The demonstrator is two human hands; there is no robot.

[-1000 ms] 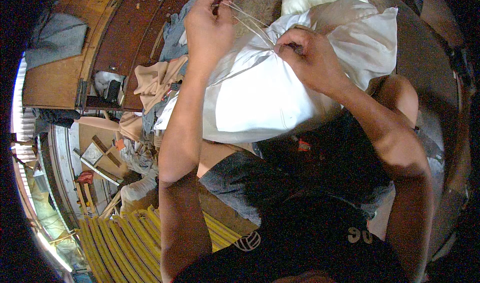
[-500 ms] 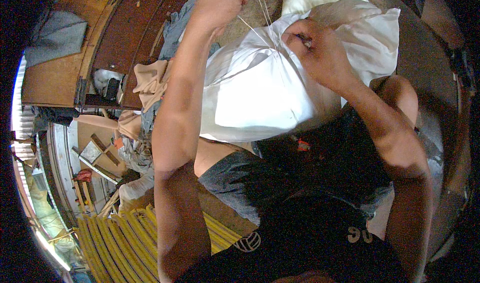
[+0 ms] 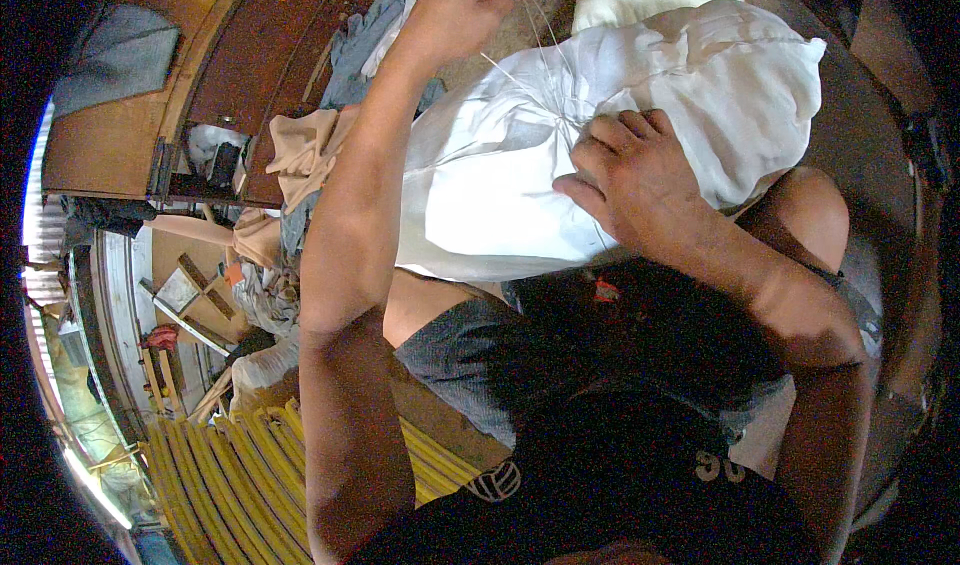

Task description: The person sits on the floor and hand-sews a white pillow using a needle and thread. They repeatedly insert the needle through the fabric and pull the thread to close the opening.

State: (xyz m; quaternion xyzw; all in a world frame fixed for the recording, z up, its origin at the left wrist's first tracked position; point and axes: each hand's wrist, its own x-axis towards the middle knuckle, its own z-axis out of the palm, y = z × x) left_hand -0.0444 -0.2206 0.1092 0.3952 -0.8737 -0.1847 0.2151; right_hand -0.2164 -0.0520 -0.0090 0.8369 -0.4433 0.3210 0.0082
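Observation:
A stuffed white cloth cushion [image 3: 500,205] lies across my lap, its surface gathered and puckered around one spot near the middle. Thin pale threads [image 3: 548,33] rise from that spot to my left hand [image 3: 462,10], raised at the top edge with its fingers pinched together on them. A loose thread end stands up beside them. My right hand [image 3: 640,175] bears on the cushion just right of the puckers, its fingers bent into the cloth and its thumb apart. Any needle is too small to make out or hidden.
More cream-white cushions [image 3: 640,5] lie beyond. Brown wooden furniture [image 3: 235,65] stands at the left, with crumpled beige cloth [image 3: 305,155] beside it. Yellow slats [image 3: 220,475] run at the lower left. My bare knee [image 3: 800,215] is at the right of the cushion.
My right hand has turned from a closed grasp beside the puckers to pressing its fingers on the cushion, slightly lower. The left hand has shifted a little right, still holding the threads.

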